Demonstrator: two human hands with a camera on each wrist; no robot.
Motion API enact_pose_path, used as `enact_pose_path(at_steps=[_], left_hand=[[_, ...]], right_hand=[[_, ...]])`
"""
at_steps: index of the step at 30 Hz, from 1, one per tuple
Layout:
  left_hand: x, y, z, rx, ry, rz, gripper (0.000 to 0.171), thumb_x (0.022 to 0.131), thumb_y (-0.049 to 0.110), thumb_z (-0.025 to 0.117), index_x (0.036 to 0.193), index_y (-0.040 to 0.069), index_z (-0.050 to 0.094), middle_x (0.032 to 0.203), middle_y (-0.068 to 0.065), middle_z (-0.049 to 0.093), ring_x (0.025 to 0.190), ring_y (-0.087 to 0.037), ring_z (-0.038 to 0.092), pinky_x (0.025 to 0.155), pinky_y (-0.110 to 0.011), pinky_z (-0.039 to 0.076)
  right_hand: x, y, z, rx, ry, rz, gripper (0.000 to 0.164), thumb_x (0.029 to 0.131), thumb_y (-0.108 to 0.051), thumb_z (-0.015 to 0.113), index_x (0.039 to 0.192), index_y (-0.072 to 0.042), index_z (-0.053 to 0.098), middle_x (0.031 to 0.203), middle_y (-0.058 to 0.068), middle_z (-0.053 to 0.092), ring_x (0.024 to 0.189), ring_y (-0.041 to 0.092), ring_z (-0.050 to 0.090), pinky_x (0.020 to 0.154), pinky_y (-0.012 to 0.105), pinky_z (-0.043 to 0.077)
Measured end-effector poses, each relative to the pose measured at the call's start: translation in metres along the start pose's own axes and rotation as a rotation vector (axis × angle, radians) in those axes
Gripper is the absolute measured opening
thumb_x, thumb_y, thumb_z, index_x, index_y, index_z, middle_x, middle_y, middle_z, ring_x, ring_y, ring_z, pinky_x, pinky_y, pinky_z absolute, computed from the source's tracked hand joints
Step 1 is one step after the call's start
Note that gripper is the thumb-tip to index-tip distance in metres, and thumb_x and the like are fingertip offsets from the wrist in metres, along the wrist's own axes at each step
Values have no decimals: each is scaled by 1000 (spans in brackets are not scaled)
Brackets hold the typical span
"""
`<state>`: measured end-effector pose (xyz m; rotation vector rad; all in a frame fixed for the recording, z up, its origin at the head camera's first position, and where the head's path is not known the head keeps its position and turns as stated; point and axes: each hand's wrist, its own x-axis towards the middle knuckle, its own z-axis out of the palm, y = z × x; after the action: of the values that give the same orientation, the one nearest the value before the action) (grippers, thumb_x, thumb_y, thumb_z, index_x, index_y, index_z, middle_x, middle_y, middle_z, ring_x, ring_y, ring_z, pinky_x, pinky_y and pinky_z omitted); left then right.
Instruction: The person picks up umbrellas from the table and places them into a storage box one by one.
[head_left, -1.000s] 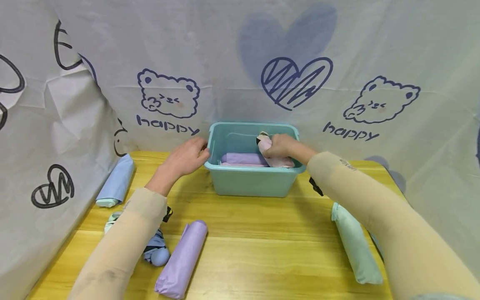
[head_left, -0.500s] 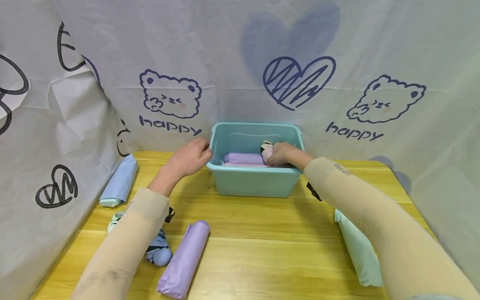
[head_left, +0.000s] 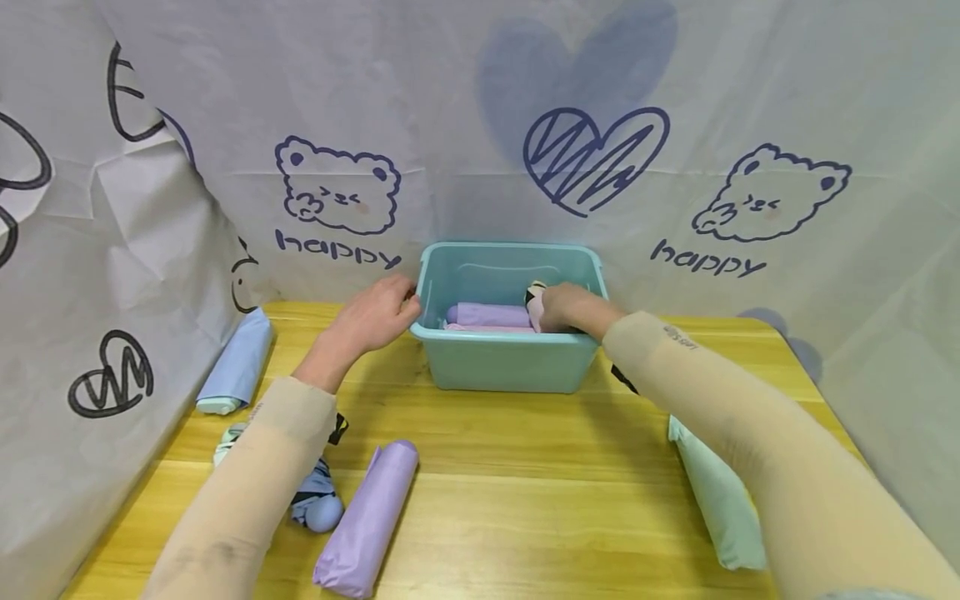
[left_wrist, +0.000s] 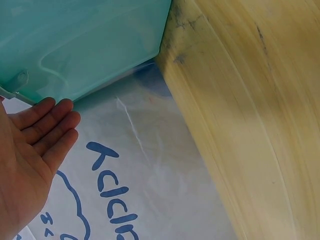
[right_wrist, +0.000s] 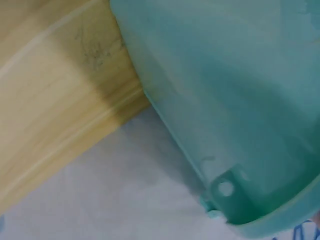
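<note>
- Lower in the bin than a second ago: the rolled pink fabric bundle with a black-and-cream end (head_left: pixel 535 310) and the bare right hand (head_left: pixel 566 307) on it; the bare left hand (head_left: pixel 381 315) has hardly shifted.
- That bundle is inside the right part of the rectangular teal plastic bin (head_left: pixel 510 364), at the far edge of the wooden table (head_left: pixel 525 467). The right hand appears to grip it, fingertips out of sight.
- Left of it in the bin lies a rolled lavender fabric bundle (head_left: pixel 492 315).
- Left hand: fingers straight, side by side at the bin's left rim; whether they touch it, I cannot tell.
- Possible trouble: the pink bundle could catch on the lavender one if pushed down askew, or the right forearm could nudge the rim and shift the bin.
- Hard to make out: a pale pink strip (head_left: pixel 491 328) before the lavender bundle. Sleeves partly cover a blue-and-black patterned bundle (head_left: pixel 315 492) toward the table's left edge and a mint-green fabric bundle (head_left: pixel 720 504) toward its right.
</note>
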<state>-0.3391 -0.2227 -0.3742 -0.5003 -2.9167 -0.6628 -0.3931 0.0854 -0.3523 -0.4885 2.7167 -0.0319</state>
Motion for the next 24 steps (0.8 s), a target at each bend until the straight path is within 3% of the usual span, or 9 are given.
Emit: enact_pose_path(at_steps=[4, 9, 12, 15, 18, 21, 24], left_hand=[[1, 1, 0, 0, 6, 5, 38, 101, 30, 45, 122, 5, 64, 118, -10, 64, 99, -27, 59, 87, -45, 53], [1, 2, 0, -1, 5, 4, 38, 101, 31, 44, 122, 5, 63, 119, -10, 64, 98, -27, 58, 87, -45, 53], [2, 2, 0, 1, 6, 4, 39, 101, 31, 44, 122, 6, 63, 119, -9, 64, 98, -26, 58, 87, -44, 52], [2, 2, -1, 5, 7, 5, 38, 101, 32, 43, 120, 6, 63, 115, -9, 63, 95, -26, 57, 83, -44, 52], [3, 4, -2, 2, 11, 6, 37, 101, 32, 44, 120, 7, 63, 114, -8, 63, 95, -26, 57, 83, -43, 52], [3, 4, -2, -3, 13, 7, 37, 101, 31, 44, 119, 6, 63, 115, -9, 63, 95, -27, 58, 84, -44, 52], [3, 5, -2, 0, 8, 16, 38, 101, 32, 43, 120, 6, 63, 113, -9, 63, 94, -26, 57, 83, -43, 51]], right_hand=[[-3, -5, -1, -81, 5, -4, 15, 97, -21, 51, 87, -10, 55, 94, 10, 58, 85, 24, 52, 76, 34, 46], [1, -3, -2, -94, -75, 7, 22, 98, -19, 46, 104, -3, 60, 114, 16, 62, 98, 27, 53, 90, 38, 48], [24, 10, 6, -96, -148, -15, 24, 97, -16, 46, 109, -2, 62, 120, 18, 61, 102, 28, 53, 94, 39, 46], [65, 36, 24, -78, -173, -94, 16, 93, -15, 45, 92, -6, 58, 102, 16, 59, 90, 27, 52, 80, 37, 46], [96, 59, 39, -58, -190, -146, 13, 94, -18, 46, 84, -12, 51, 94, 13, 55, 86, 25, 51, 78, 38, 45], [116, 70, 49, -66, -191, -150, 16, 96, -22, 47, 85, -12, 53, 100, 13, 58, 91, 25, 53, 84, 39, 46], [127, 75, 56, -110, -167, -134, 24, 98, -26, 48, 97, -6, 62, 113, 16, 63, 99, 28, 56, 92, 42, 48]])
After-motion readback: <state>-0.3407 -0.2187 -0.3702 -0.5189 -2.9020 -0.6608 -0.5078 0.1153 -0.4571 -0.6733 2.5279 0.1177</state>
